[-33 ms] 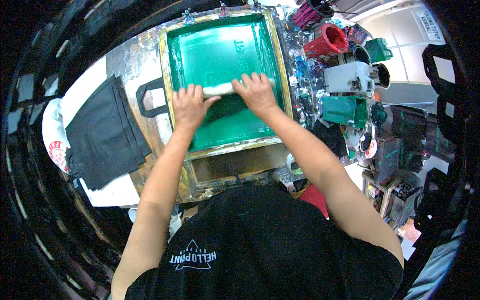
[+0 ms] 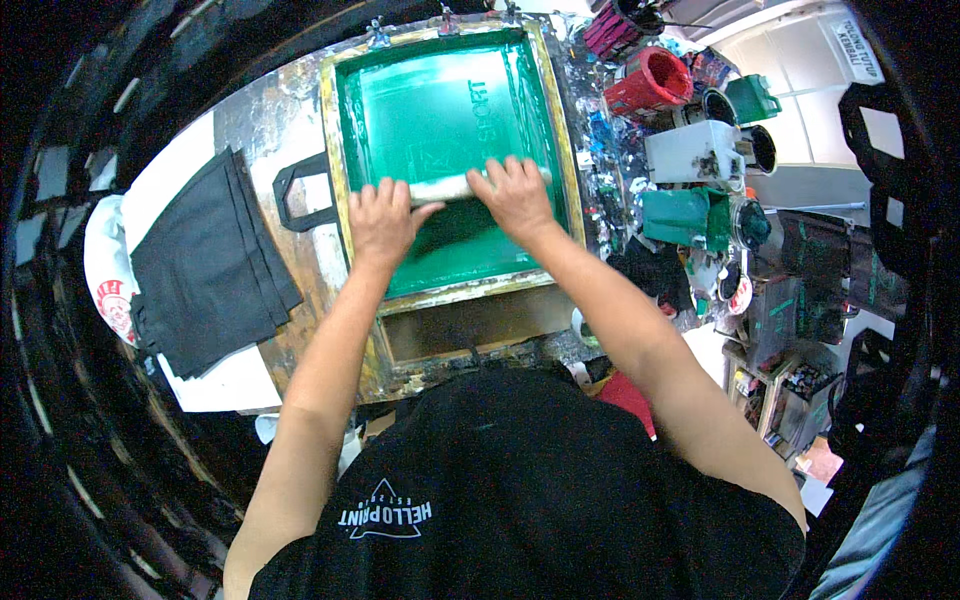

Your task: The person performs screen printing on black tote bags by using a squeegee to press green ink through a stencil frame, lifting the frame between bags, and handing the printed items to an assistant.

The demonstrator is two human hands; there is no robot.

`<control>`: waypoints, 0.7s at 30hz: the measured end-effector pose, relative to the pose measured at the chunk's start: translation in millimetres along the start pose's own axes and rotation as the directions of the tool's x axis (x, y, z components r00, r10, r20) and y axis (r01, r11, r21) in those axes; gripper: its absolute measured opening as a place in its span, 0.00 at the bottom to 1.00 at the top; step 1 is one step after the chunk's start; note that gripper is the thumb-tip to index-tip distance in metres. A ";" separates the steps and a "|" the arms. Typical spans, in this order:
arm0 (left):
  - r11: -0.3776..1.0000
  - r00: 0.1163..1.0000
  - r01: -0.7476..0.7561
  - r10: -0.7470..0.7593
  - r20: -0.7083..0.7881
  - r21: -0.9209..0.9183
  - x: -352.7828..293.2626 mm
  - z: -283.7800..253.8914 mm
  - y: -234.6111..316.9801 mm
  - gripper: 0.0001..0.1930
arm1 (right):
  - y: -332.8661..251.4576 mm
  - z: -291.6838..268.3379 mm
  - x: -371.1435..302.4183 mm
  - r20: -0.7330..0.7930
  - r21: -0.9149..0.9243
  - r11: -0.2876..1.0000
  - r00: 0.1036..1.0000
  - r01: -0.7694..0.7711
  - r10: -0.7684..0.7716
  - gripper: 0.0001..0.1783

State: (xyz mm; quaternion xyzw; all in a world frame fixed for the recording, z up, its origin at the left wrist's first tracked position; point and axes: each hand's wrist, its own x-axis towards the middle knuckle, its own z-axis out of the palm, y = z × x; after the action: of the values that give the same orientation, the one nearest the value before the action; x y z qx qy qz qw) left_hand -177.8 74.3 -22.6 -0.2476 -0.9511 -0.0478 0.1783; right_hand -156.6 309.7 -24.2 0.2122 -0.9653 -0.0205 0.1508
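Both of my hands grip a pale squeegee [image 2: 441, 190] that lies crosswise inside a screen-printing frame [image 2: 560, 118]. My left hand [image 2: 382, 224] wraps around its left part, and my right hand [image 2: 516, 202] around its right part. Green ink [image 2: 420, 110] covers the mesh, with a faint printed design showing at the far side. The squeegee's blade edge is hidden beneath my hands and the handle. From under the frame's left side pokes a black bag handle [image 2: 284, 200].
A stack of black fabric bags [image 2: 205, 270] lies on the left of the table. Along the right edge stand a red ink pot [image 2: 655, 80], a whitish container [image 2: 690, 152] and a green container [image 2: 685, 218]. Metal clamps [image 2: 447, 22] sit at the frame's far edge.
Both hands and the squeegee have shifted slightly toward me along the green mesh. My grip on the squeegee looks the same.
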 end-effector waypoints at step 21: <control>0.825 0.811 0.545 -0.472 0.345 -0.151 -201.5 -34.8 -16.6 0.43 | -79.4 -53.9 -123.0 0.147 0.097 0.989 0.984 -0.115 0.100 0.24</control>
State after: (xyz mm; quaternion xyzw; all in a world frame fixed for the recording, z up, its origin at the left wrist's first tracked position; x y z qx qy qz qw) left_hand -10.9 -38.0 -63.3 -0.0064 -0.9848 -0.1730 -0.0156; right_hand -2.1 290.0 -15.8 0.1656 -0.9833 0.0236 0.0716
